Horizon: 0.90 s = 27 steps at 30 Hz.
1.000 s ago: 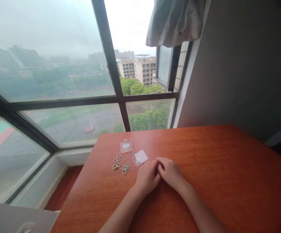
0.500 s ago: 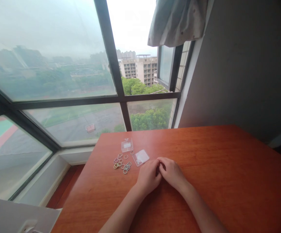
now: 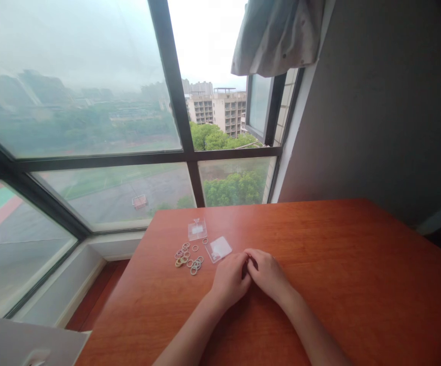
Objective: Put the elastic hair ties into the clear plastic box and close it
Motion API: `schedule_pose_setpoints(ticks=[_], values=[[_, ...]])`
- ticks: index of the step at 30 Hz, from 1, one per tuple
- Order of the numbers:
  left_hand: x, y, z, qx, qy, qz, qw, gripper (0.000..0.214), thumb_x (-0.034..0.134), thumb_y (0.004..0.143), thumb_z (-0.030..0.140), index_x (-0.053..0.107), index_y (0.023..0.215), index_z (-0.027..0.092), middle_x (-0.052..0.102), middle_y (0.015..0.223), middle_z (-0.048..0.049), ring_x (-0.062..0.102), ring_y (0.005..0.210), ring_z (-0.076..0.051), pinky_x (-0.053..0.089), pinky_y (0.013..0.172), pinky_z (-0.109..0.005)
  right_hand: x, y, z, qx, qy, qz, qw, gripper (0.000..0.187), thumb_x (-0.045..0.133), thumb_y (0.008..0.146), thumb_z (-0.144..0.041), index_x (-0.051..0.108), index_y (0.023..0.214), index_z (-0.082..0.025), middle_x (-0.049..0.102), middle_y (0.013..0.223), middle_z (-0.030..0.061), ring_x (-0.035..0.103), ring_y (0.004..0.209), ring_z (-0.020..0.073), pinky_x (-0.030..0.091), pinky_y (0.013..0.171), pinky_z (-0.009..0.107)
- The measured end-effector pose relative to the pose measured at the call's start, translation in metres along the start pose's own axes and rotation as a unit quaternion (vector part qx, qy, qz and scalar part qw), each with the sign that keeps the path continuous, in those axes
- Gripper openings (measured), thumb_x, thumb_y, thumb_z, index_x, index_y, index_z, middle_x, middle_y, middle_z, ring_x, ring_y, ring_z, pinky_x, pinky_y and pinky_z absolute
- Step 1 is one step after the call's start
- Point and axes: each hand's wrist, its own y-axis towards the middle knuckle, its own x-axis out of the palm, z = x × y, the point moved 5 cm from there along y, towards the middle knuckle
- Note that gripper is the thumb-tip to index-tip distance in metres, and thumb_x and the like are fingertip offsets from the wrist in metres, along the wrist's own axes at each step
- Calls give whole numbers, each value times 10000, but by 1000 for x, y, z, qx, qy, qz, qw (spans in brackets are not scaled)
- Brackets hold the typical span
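My left hand (image 3: 230, 277) and my right hand (image 3: 265, 270) meet at the fingertips just above the table, both with fingers curled and closed. Whatever they pinch between them is hidden or too small to make out. Left of my left hand lies a clear plastic case half (image 3: 220, 249) with a white piece in it. Several small ring-shaped bands (image 3: 193, 271) in pale green, yellowish and pinkish tones lie in a loose group farther left. Behind them sits another clear plastic box (image 3: 196, 231) with a white label.
The reddish-brown wooden table (image 3: 319, 254) reaches back to a large framed window (image 3: 190, 155). A grey wall (image 3: 376, 117) rises on the right, and a pale curtain (image 3: 277, 40) hangs at the top. Past the table's left edge shows a dark red floor (image 3: 98, 284).
The whole view has shifted slightly, so things appear a little to the left and lower. My hands keep the same fingertip-to-fingertip pose, and the bands and cases lie as before.
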Motion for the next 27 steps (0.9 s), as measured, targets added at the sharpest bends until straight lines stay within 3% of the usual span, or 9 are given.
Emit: schedule_pose_setpoints(ticks=[27], values=[[-5, 1, 3, 22, -23, 15, 999, 223, 511, 746, 102, 591, 929, 200, 640, 844, -24, 582, 761, -161, 433, 673, -256, 1, 0, 3, -13, 7, 11, 1000, 279, 430, 850, -152, 651, 1001, -230, 705, 970, 45, 643, 909, 190, 465, 814, 278]])
